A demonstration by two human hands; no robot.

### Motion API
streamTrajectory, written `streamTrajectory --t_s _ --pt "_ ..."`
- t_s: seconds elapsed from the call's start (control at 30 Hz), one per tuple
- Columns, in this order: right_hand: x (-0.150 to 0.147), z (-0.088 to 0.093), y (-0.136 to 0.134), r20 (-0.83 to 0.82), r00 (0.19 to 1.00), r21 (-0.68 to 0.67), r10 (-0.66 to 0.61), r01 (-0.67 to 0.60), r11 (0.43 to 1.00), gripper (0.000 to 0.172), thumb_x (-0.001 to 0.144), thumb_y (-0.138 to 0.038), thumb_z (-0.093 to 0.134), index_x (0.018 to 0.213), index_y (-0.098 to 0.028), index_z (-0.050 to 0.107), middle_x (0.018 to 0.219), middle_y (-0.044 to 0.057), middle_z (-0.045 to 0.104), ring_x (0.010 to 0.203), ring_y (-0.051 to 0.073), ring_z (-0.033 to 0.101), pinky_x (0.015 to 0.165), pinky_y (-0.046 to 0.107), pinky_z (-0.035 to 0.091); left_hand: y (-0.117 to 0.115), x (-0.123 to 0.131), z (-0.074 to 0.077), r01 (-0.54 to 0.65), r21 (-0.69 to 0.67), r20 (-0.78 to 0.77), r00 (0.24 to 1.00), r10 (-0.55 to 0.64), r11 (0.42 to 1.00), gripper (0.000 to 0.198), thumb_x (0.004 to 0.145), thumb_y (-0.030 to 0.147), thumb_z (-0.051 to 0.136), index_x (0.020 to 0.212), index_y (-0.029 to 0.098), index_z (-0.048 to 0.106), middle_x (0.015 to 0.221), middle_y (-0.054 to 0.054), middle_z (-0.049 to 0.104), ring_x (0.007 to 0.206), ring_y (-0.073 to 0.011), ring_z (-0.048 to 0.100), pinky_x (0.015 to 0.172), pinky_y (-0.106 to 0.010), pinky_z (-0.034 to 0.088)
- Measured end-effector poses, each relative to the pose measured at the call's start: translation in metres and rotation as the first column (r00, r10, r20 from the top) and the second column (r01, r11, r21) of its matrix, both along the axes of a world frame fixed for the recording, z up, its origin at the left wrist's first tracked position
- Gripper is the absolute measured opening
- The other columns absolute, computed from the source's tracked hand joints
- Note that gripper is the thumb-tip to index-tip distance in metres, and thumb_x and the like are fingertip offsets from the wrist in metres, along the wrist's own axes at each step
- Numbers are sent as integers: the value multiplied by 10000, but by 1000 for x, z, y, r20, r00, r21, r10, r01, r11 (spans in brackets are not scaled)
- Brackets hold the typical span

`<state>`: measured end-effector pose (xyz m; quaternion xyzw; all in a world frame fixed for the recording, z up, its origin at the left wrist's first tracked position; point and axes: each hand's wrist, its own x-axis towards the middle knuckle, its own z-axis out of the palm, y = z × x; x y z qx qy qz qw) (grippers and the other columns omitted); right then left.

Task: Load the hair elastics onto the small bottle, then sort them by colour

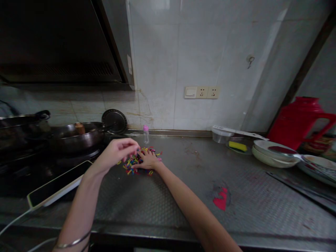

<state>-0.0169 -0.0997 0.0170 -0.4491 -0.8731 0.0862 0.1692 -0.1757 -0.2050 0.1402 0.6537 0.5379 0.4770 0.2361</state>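
A heap of small, many-coloured elastic bands [133,162] lies on the steel counter in front of me. My right hand [149,160] rests on the heap's right side, palm down with the fingers spread. Just above the left side of the heap is my left hand [121,151], its fingers bent and drawn together toward the thumb. Whatever may be between those fingertips is too small to make out. Behind the heap stands a small clear bottle [146,136] with a pink cap, apart from both hands.
At left, a phone [59,183] with a white cable leans near the stove, where a pan [76,138] sits. To the right are a yellow sponge [237,146], stacked bowls [273,159] and a red thermos jug [295,122]. A red patch [221,199] marks the steel counter [183,182].
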Motion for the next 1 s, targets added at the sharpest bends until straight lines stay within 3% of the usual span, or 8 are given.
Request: streamTrajectory --t_s 0.07,0.13,0.3,0.5,0.7,0.8,0.9,1.0 --pt "-9 0 -4 10 1000 43 -1 1 999 790 630 -709 480 1309 -331 340 1349 97 339 1223 351 287 962 544 200 26 -3 4 43 -71 -62 997 -47 997 298 670 379 560 848 156 643 733 -42 641 643 -155 582 470 -212 429" --pt "-17 -1 -9 19 1000 96 -17 15 995 693 655 -682 479 1224 -287 461 1279 112 401 1180 340 331 933 532 245 58 -11 -4 -50 -109 -120 992 37 993 321 656 381 532 842 141 637 735 -45 646 639 -162 583 469 -211 421" --pt "-29 -4 -14 9 1000 222 -6 4 975 502 761 -540 448 1104 -185 536 1121 134 495 1074 290 417 866 466 338 118 -33 -64 -239 -37 -396 895 205 970 283 698 327 460 789 138 649 839 -77 670 801 -201 604 699 -250 444" --pt "-31 0 -13 46 993 238 110 -117 964 354 822 -396 413 1034 -137 529 1023 134 561 951 233 532 794 360 418 129 -37 -124 -102 -41 -554 830 62 994 347 798 354 364 855 162 647 980 -101 653 952 -213 575 862 -284 394" --pt "-32 4 -11 13 1000 163 27 -29 986 311 848 -341 372 1031 -132 512 939 148 622 836 242 602 708 338 436 123 -39 -129 -128 -84 -447 891 78 988 446 848 383 258 1059 164 585 1152 -83 586 1082 -196 519 931 -292 360" --pt "-25 10 -2 -102 994 144 -37 51 988 275 842 -335 391 968 -139 538 878 127 643 814 214 606 695 289 419 115 -31 -125 13 -102 -417 907 -55 995 497 850 433 258 1175 161 517 1236 -72 527 1153 -184 464 983 -286 315" --pt "-5 19 13 -279 955 116 -105 142 983 236 820 -329 421 875 -156 572 818 84 653 745 165 594 652 234 397 102 -13 -122 199 -76 -502 839 -210 977 545 821 492 347 1260 183 436 1302 -64 462 1201 -200 405 1012 -317 279" --pt "24 28 27 -464 868 91 -176 245 965 222 791 -295 424 789 -151 594 725 51 645 644 131 557 597 212 375 92 10 -119 263 -24 -644 734 -216 965 626 760 557 444 1286 220 400 1327 -73 424 1219 -236 366 1010 -350 268"
